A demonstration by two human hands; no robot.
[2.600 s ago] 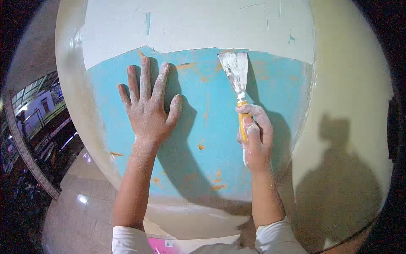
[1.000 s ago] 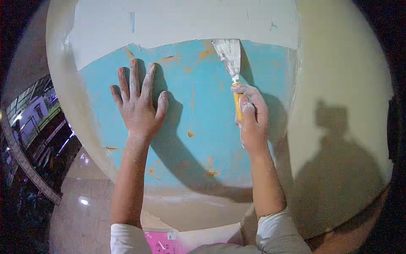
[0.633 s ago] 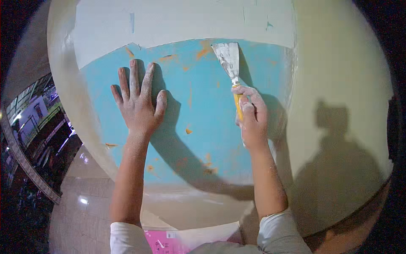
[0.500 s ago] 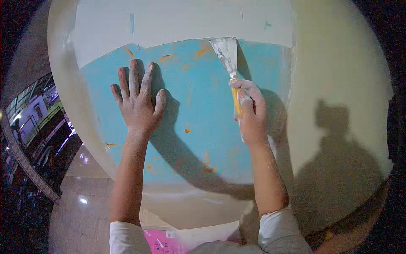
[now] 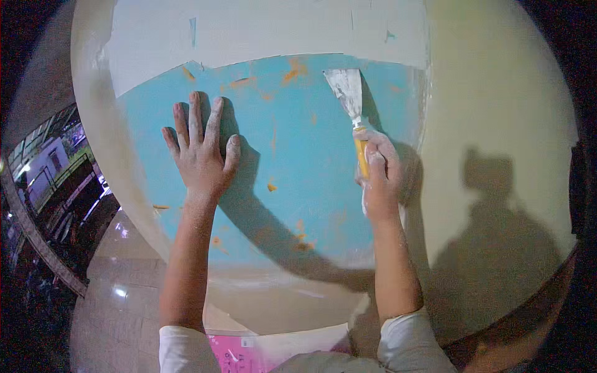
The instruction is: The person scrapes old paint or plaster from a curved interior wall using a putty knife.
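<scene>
My left hand (image 5: 202, 155) lies with fingers spread on the turquoise wall patch (image 5: 298, 199), nothing in it. My right hand (image 5: 380, 165) grips the yellow handle of a putty knife (image 5: 346, 93), its whitish, smeared metal blade pointing up and slightly left. The blade is over the turquoise area, a little below the ragged edge of the white layer (image 5: 267, 31). Both hands are dusted with pale powder. Orange marks (image 5: 295, 69) show through the turquoise in several spots.
A plain cream wall surface (image 5: 491, 112) with my shadow on it stretches to the right. At the lower left is a shiny tiled floor (image 5: 118, 317), and beyond it a dark railing (image 5: 53, 267). A pink and white printed sheet (image 5: 249, 351) lies below the wall.
My right hand and the putty knife have moved right and down, so the blade has dropped away from the white edge. My left hand stays nearly in place.
</scene>
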